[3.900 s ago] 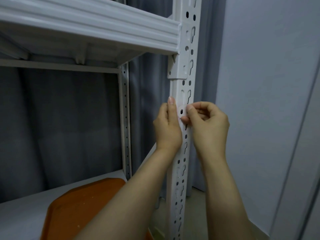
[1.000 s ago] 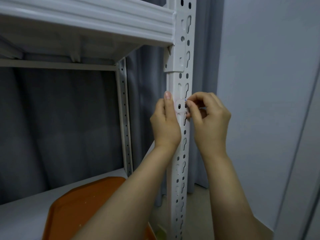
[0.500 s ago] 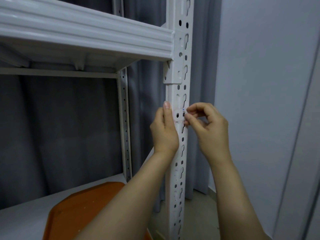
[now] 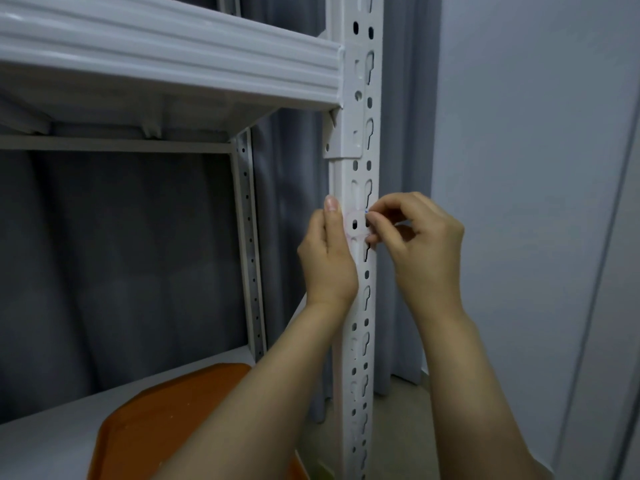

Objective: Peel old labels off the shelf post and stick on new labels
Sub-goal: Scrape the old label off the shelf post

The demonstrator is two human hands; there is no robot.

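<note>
peel step, probably: label (image 4: 350,233) edge is pinched by right hand (image 4: 420,244), post (image 4: 360,317) gripped by left hand (image 4: 329,261); slow pull's needed next.

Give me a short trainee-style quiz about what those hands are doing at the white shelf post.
1. True or false: the right hand pinches the edge of the round pale label on the white perforated metal shelf post.
2. Fill in: the flat plastic tray below is ____.
3. The left hand touches: A) the post, B) the tray, C) nothing?
Key: 1 true; 2 orange; 3 A.
</note>
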